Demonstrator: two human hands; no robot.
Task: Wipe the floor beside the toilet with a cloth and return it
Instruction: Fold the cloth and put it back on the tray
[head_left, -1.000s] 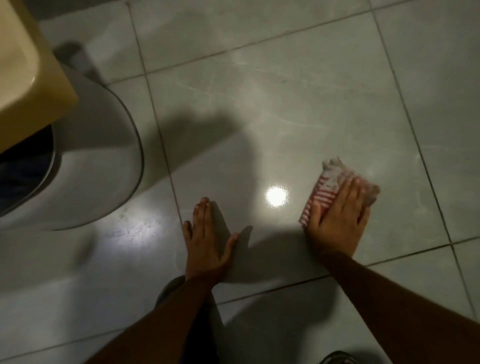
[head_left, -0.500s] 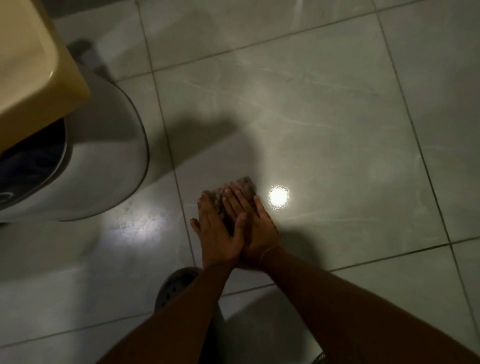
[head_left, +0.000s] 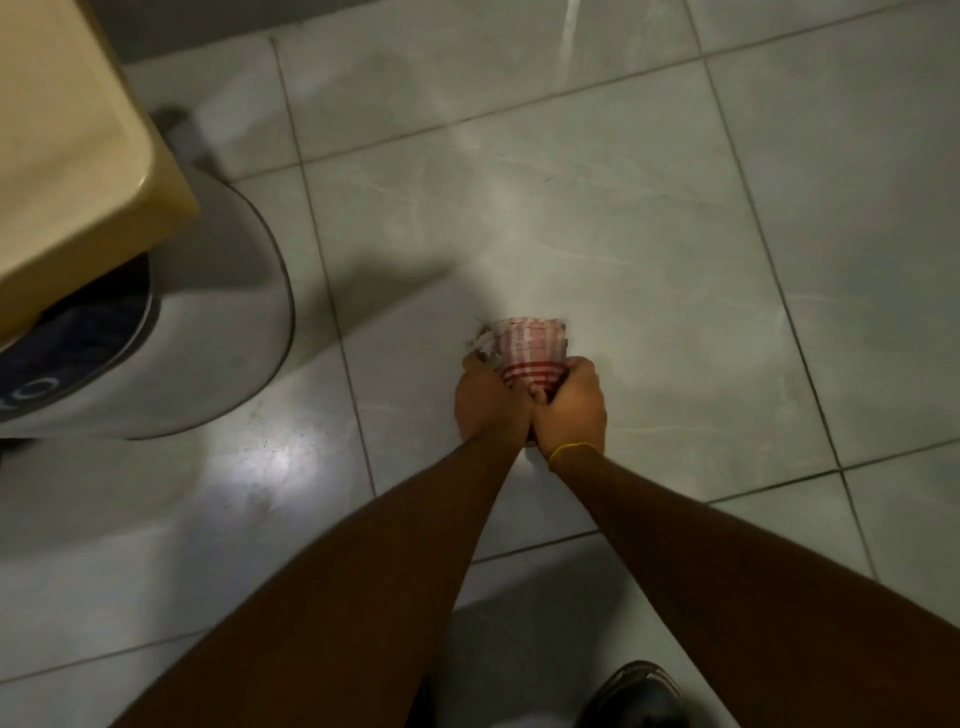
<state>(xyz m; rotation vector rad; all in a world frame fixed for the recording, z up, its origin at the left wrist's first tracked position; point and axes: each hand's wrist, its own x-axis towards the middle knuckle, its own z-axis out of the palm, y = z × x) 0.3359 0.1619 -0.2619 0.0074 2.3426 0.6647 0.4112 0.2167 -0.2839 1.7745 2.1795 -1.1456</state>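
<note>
A white cloth with red stripes (head_left: 530, 347) is bunched up between both my hands above the grey tiled floor (head_left: 649, 244). My left hand (head_left: 488, 402) grips its left side and my right hand (head_left: 574, 410), with a yellow band at the wrist, grips its right side. The hands touch each other, knuckles up. The lower part of the cloth is hidden inside my fists. The white toilet (head_left: 171, 332) stands to the left, about one tile away from the cloth.
A beige basin or tank (head_left: 78, 145) overhangs the toilet at the upper left. A dark shoe (head_left: 636, 693) shows at the bottom right. A bright light patch lies on the floor below the toilet. Grey tiles stretch to the right and far side.
The right hand slid the cloth left across the floor to the left hand. Both hands have now gathered the cloth into a bundle and hold it together.
</note>
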